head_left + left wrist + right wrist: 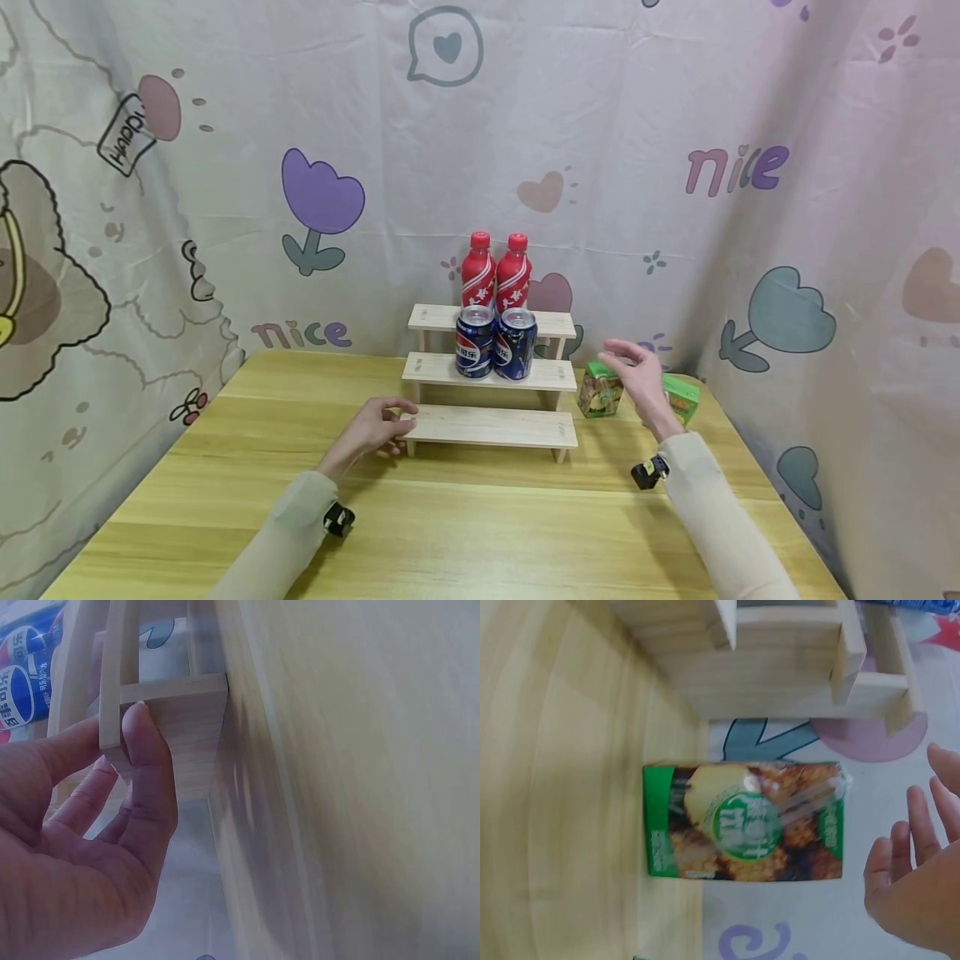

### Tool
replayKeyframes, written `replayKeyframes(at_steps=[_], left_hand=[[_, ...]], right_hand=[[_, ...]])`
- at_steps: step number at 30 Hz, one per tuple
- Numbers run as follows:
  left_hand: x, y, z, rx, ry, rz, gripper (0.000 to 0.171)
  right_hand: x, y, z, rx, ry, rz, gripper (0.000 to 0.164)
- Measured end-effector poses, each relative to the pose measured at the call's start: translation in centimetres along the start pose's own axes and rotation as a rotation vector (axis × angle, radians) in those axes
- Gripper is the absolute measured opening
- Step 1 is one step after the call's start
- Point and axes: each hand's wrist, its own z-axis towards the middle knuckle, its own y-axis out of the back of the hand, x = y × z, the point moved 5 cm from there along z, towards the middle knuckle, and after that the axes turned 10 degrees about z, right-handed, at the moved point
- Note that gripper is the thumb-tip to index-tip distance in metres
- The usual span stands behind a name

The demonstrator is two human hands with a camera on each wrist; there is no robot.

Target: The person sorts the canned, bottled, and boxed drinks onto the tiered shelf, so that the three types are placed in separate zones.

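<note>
Left hand (82, 859) pinching wooden shelf (184, 712), blue cans (34, 682), pale tabletop (367, 787)

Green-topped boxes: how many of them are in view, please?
2: one box stands right of the wooden stand; another box, farther right, is partly behind the right hand. Others may be hidden.

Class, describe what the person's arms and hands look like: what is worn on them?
Long, plain cream sleeves cover both arms: the left sleeve and the right sleeve. Small, boxy black devices sit at the left wrist and right wrist. The left hand and right hand wear no gloves.
</note>
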Motion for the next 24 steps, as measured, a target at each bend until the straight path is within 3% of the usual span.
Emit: replayKeyframes(at_steps=[7,14,24], left_hand=[[-0.1,0.1,0.0,-0.001,0.007,-0.004,0.029],[-0.1,0.1,0.0,-0.001,0.001,-0.002,0.029],[0.0,0.0,-0.1,-0.006,0.019,-0.02,0.029]], right_hand=[[-1.0,0.5,0.1,0.051,-0.051,-0.097,0.052],[-3.0,0.2,0.4,0.142,-0.126,-0.087,0.069],[-4.3,-0.1,0.1,0.169,-0.109,-0.076,0.074]])
